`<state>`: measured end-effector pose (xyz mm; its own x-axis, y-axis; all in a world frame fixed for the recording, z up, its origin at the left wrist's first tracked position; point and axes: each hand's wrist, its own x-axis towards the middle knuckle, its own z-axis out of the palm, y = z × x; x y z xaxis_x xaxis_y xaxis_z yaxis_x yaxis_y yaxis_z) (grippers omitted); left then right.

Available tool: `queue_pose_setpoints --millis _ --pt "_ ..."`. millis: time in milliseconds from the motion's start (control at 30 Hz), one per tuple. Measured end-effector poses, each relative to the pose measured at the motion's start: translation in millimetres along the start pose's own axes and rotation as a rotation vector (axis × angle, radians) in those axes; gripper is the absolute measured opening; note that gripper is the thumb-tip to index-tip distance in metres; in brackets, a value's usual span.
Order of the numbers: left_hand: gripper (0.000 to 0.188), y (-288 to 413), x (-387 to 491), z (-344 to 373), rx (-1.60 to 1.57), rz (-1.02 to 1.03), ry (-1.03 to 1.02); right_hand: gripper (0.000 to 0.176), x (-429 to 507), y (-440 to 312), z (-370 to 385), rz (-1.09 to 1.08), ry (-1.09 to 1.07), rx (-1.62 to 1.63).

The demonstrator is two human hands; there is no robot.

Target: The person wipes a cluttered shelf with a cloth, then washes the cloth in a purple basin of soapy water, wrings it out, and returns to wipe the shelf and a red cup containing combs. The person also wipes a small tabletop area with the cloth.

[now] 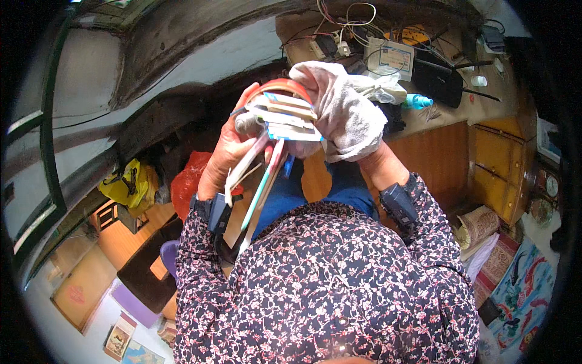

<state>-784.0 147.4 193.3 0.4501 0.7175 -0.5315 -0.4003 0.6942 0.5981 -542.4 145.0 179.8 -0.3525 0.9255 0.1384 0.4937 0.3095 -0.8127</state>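
My left hand [232,143] grips the side of a container with an orange-red rim [284,84], held up in front of my lap. Packed inside it are several small flat boxes [288,111], white with blue edges, and a grey cylindrical item [247,123]. Long thin sticks or pens stick out towards me, among them a teal and red one [261,193] and a white one [245,164]. A pale grey cloth [348,111] is wrapped over my right hand [370,157], pressing against the container's right side. My right fingers are mostly hidden under the cloth.
A cluttered table [454,111] ahead holds cables [359,22], a black router [436,79], a clear plastic box [389,58] and a light-blue bottle [417,101]. Red [188,182] and yellow [127,184] plastic bags lie left. Wooden drawers [495,164] stand right.
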Motion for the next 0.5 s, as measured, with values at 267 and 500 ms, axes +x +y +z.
queue_pose_setpoints --millis 267,500 --pt "0.104 18 -4 4 0.209 -0.126 -0.113 0.04 7 -10 -17 -0.042 -0.158 -0.354" --pt "0.099 11 5 -3 0.47 -0.175 -0.271 0.045 2 12 -6 -0.17 -0.479 -0.451"
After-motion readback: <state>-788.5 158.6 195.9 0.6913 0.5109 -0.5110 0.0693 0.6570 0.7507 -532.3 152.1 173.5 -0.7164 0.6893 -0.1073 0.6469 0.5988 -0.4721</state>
